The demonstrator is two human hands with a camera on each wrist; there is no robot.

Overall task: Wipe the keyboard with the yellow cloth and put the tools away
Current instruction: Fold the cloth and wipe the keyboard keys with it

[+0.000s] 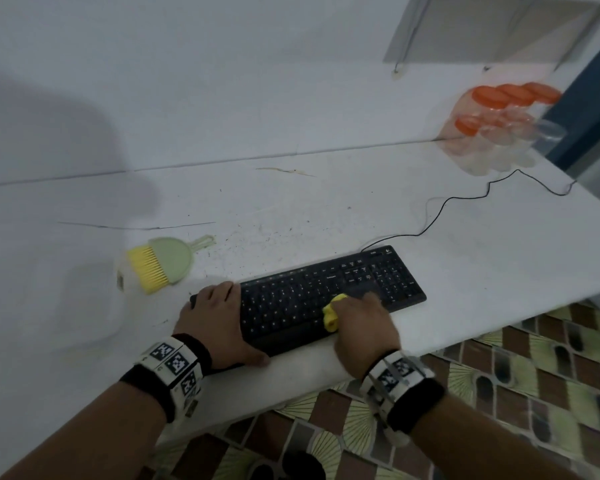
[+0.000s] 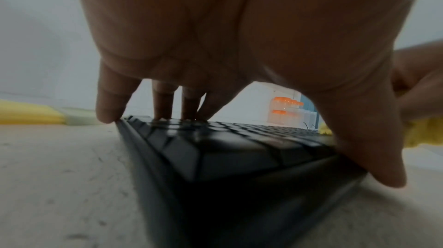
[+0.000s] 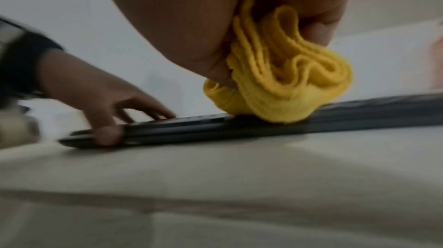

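Far left on the white table (image 1: pixel 291 209): brush (image 1: pixel 160 261), pale green head and loop handle, yellow bristles pointing toward the near-left, lying atop a translucent container (image 1: pixel 84 306) too blurred to make out; apart from the keyboard. Next right: left hand (image 1: pixel 215 317) planted on the left end of the black keyboard (image 1: pixel 326 292), fingers (image 2: pixel 163 104) straight and spread, tips pressing on the top keys, thumb (image 2: pixel 374 157) down along the near edge; nothing gripped, hand flat and bracing. Marker band and black strap on each wrist. Keyboard lying at a slant across the table near its front edge, left end nearer, right end farther back. Middle-right of the keyboard: right hand (image 1: pixel 361 323) bunched around the yellow cloth (image 3: pixel 282 85), fingers curled over the wad, folds spilling out below the palm and touching the key surface; in the head view only a small lobe of cloth showing at the hand's left side. Right wrist view motion-blurred. Thin black cable (image 1: pixel 465 199) running from the keyboard's back edge toward the right rear of the table and over its edge. Far right rear corner, against the wall: cluster of clear jars (image 1: pixel 499 126) with orange lids, stacked in 2 tiers, count not clear. Patterned tile floor (image 1: pixel 499 393) below the table's front edge.
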